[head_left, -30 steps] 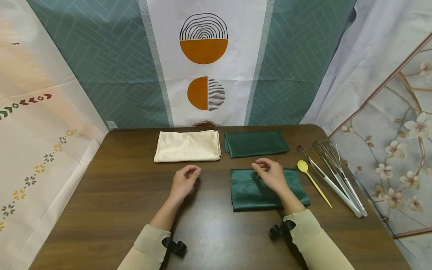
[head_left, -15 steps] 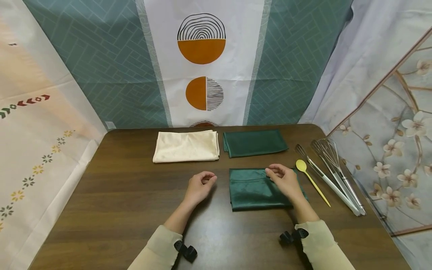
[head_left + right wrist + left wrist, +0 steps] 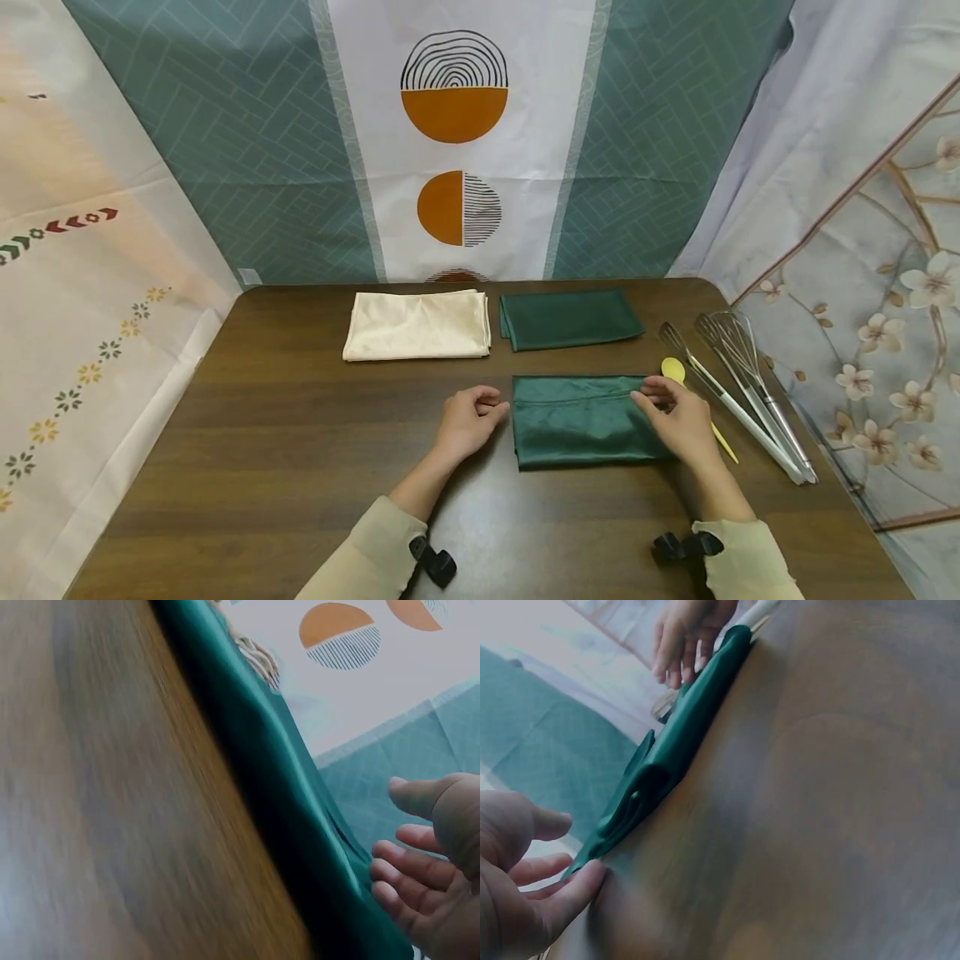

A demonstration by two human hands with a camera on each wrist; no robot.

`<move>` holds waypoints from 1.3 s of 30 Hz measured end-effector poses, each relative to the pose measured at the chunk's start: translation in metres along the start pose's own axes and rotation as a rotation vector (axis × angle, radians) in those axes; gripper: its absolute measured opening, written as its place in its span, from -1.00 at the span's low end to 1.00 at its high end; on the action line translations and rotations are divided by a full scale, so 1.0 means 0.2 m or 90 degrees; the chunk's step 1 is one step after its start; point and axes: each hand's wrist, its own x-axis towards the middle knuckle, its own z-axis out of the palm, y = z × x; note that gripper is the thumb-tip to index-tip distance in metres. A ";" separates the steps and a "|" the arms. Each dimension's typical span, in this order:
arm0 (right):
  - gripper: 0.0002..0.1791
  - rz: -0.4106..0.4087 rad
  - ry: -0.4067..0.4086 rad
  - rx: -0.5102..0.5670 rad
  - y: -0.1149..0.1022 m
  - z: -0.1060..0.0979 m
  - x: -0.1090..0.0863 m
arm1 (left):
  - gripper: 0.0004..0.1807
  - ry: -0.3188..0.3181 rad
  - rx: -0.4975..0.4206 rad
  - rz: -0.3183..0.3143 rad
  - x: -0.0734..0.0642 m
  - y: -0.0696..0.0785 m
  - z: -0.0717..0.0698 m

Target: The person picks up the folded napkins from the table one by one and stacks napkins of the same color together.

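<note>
A folded dark green satin cloth (image 3: 581,425) lies on the table in front of me, its layered edge showing in the left wrist view. At its left edge is my left hand (image 3: 468,421), thumb and fingers apart and loosely bent, with nothing held; in the left wrist view its fingertips (image 3: 591,874) are right by the cloth's corner. My right hand (image 3: 682,417) is over the cloth's right end, thumb and fingers spread apart. The right wrist view has those fingers (image 3: 405,870) loosely bent beside the cloth, holding nothing.
Along the back of the table (image 3: 262,467) lie a folded cream cloth (image 3: 416,325) and a second folded green cloth (image 3: 573,318). To the right are a yellow spoon (image 3: 672,369), partly hidden by my right hand, and several whisks (image 3: 765,392) with long handles.
My left hand has moved right, up to the green cloth's left edge. My right hand has slid right across to the cloth's right end. The cloths and utensils stay where they were.
</note>
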 end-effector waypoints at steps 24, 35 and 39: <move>-0.25 0.155 -0.216 -0.118 -0.01 -0.02 -0.05 | -0.25 -0.089 -0.354 -0.215 0.01 0.06 0.12; -0.49 0.112 -0.212 -0.078 -0.01 -0.01 -0.08 | -0.40 -0.244 -0.465 -0.241 0.03 0.07 0.11; -0.12 0.155 -0.225 -0.027 0.00 -0.02 -0.08 | -0.31 -0.184 -0.339 -0.183 0.02 0.06 0.10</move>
